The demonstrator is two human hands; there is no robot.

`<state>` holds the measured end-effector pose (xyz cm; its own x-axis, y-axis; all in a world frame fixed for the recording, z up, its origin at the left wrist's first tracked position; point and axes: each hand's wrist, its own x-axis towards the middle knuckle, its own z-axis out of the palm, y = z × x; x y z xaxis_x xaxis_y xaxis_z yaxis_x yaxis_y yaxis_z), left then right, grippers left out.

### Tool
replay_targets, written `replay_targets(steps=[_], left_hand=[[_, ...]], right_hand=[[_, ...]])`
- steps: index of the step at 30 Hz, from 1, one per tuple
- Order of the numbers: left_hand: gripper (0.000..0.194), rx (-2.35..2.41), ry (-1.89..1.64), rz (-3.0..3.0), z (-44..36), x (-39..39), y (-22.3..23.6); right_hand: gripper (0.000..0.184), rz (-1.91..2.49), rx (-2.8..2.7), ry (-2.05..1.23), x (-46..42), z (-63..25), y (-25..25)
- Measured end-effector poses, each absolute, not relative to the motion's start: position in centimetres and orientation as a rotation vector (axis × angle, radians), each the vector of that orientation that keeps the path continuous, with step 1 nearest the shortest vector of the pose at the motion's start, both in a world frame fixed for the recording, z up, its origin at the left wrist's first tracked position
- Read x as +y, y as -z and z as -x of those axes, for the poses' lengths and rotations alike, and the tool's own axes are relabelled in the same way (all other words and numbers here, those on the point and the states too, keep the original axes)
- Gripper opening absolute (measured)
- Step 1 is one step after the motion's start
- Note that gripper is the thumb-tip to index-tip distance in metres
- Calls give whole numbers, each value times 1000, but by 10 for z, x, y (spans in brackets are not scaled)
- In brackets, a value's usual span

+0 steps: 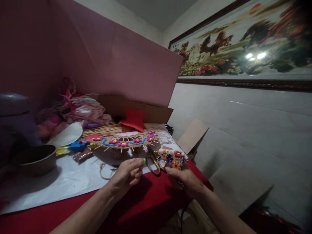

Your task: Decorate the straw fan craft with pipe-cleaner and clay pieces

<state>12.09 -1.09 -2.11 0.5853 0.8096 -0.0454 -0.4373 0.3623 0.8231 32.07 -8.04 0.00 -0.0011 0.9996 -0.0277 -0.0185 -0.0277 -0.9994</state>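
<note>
Left hand [129,172] pinching small green bit [144,160]; multicoloured floral roll-shaped bundle [169,156] right of it, long axis roughly crosswise, gripped by right hand [186,180]; brass-coloured metal scissors [156,174] between

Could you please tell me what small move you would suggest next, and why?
Perhaps bring the left hand over to the flowered roll: it pinches a small green piece, while the right hand already holds the roll close by.
</note>
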Motion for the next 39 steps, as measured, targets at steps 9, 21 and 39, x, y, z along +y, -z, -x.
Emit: replay_targets(steps=[9,21,39], left_hand=[[22,437,-855,-810,-121,-8,24],[23,466,-851,-803,-120,-10,24],[24,453,-850,-821,-120,-9,26]], right_hand=[[38,1188,-1353,-1032,-79,-304,5],[19,1195,-1521,-1005,-77,-307,14],[18,1211,-1577,-922,-79,-306,12]])
